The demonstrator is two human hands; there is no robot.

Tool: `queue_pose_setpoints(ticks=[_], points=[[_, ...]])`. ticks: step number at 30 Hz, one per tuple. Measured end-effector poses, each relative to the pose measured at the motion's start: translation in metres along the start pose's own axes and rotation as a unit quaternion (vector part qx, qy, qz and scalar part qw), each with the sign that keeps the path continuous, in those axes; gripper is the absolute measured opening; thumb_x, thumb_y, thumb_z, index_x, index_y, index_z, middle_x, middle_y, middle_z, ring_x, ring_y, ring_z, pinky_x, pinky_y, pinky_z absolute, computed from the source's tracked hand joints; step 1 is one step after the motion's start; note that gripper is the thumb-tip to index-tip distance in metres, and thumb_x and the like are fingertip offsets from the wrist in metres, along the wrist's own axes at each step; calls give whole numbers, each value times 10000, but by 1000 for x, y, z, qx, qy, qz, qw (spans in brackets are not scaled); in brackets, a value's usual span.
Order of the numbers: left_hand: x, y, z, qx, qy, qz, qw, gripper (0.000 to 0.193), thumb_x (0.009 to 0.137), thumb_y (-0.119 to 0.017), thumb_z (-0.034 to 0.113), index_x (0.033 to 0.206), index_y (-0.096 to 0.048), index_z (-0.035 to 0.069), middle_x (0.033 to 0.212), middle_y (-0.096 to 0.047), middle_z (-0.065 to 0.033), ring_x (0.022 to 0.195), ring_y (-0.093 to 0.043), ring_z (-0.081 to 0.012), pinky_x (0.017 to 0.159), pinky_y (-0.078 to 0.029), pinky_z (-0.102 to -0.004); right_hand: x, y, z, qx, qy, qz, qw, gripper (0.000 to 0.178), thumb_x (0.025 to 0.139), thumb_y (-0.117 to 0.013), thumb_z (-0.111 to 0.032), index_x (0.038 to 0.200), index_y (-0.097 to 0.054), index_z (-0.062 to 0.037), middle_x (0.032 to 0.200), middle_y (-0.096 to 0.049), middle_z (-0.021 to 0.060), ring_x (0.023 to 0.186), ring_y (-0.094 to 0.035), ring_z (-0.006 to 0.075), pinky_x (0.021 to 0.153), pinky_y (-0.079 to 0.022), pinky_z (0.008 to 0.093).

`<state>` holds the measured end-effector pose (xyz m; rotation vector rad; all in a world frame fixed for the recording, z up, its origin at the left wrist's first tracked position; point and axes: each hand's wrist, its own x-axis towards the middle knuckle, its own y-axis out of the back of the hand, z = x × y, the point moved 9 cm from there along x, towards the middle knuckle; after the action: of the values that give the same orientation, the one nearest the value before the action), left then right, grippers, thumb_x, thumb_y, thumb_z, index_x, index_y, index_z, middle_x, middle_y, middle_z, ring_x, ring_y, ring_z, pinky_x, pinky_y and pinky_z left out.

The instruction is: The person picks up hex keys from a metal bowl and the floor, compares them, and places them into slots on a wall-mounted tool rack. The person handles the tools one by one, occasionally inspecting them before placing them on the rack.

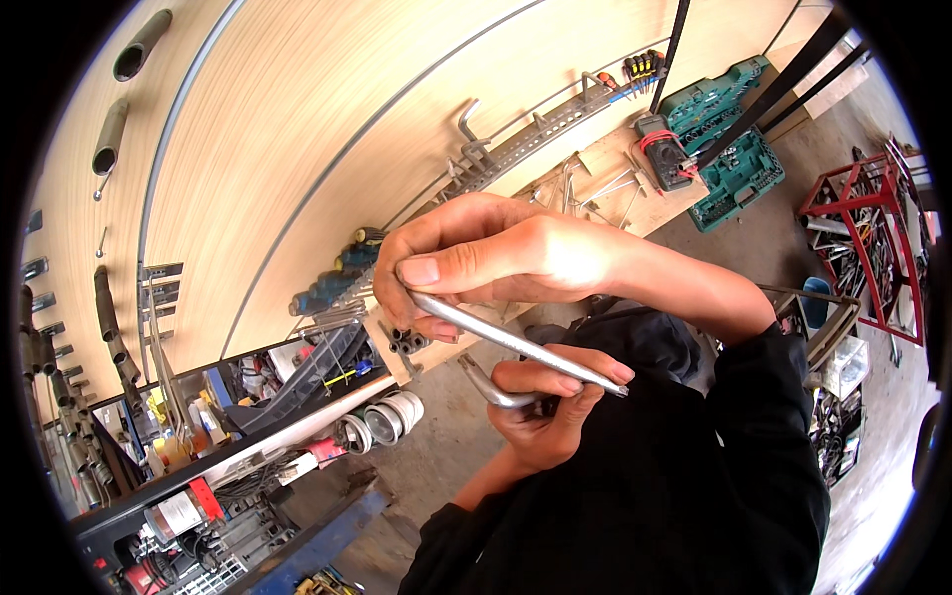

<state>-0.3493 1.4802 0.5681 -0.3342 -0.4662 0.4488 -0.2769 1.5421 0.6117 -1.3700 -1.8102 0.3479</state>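
My right hand (466, 253), its arm coming in from the right, is closed with thumb and fingers around one end of a long steel hex key (516, 343). This key slants down to the right, and its faceted tip lies over the fingertips of my left hand (545, 412). My left hand is closed on a bent steel hex key (499, 399). Its short end sticks up to the left of the fingers; the rest is hidden in the hand. I cannot tell whether the long key touches the left fingers.
Behind the hands rises a wooden tool board (327, 119) with a perforated metal rack (540, 139). A multimeter (662, 154) sits on the bench ledge, beside a green socket case (739, 178). At the right stands a red metal rack (873, 223); white cups (387, 421) hang lower left.
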Motion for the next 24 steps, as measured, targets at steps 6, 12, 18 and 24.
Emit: queue_pose_setpoints(ticks=[6, 12, 18, 24], points=[[-2, 0, 1, 4, -1, 8, 1000, 239, 865, -570, -88, 985, -411, 44, 915, -622, -270, 788, -663, -261, 663, -553, -314, 0, -1, 2, 20, 1, 7, 1000, 346, 981, -466, -270, 874, -566, 44, 771, -498, 63, 709, -476, 133, 657, -384, 277], [-5, 0, 0, 18, 5, 17, 1000, 228, 874, -562, -79, 991, -413, 47, 916, -623, -268, 785, -662, -255, 657, -546, -306, -1, 0, 2, 22, -3, -5, 1000, 332, 978, -474, -264, 885, -569, 40, 768, -505, 59, 710, -492, 136, 655, -398, 277], [-7, -2, -1, 10, -2, 22, 1000, 241, 870, -564, -80, 1000, -408, 51, 915, -622, -270, 777, -659, -250, 658, -543, -302, -4, 0, 1, 29, -2, 14, 999, 332, 977, -476, -270, 869, -564, 31, 755, -504, 57, 709, -496, 133, 661, -401, 274], [-11, -2, -2, 26, 6, 23, 999, 249, 874, -559, -77, 1006, -397, 59, 907, -623, -268, 773, -659, -255, 665, -542, -303, -7, 2, 4, 43, -11, 8, 999, 312, 977, -479, -257, 875, -553, 29, 778, -502, 57, 717, -496, 133, 670, -406, 276]])
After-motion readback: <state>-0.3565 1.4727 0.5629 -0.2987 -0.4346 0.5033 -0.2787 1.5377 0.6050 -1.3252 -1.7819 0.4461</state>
